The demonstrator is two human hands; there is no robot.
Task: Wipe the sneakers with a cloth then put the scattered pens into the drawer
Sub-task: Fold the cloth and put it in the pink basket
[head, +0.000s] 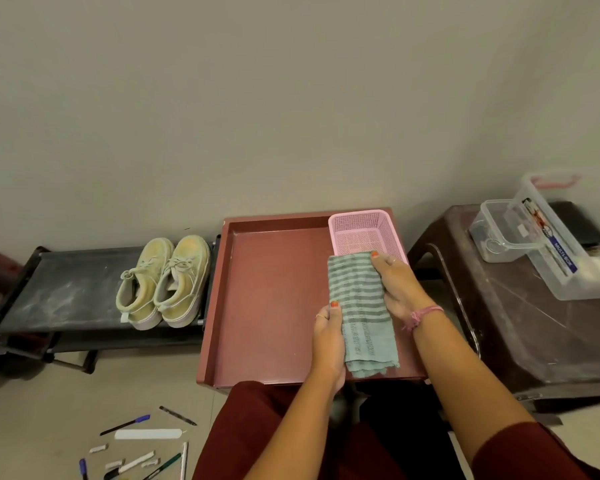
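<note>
A plain pale wall (291, 98) backs a beige tiled floor (32, 410), where a person sits facing a reddish-brown open drawer (271, 306) with a raised rim. In the drawer's far right corner stands a pink perforated plastic basket (364, 233). Against the basket's near edge lies a folded green-and-grey striped cloth (359, 313), stretched along the drawer's right side. The left hand (328, 337) grips the cloth's near left edge, thumb on top and fingers curled beneath. The right hand (397, 285) clasps the far right edge, thumb pressed on the fabric next to the basket; a pink thread bracelet (425, 313) circles that wrist. Both forearms reach out from dark red sleeves.

To the left of the drawer, a pair of worn yellowish lace-up sneakers (163, 282) sits side by side on a low black dusty rack (66, 289), toes toward the wall, well apart from the cloth. On the floor at the lower left lie scattered pens and markers (142, 445), some blue-capped, some white. At right, a dark brown plastic stool (534, 323) carries clear plastic lidded boxes (548, 237).
</note>
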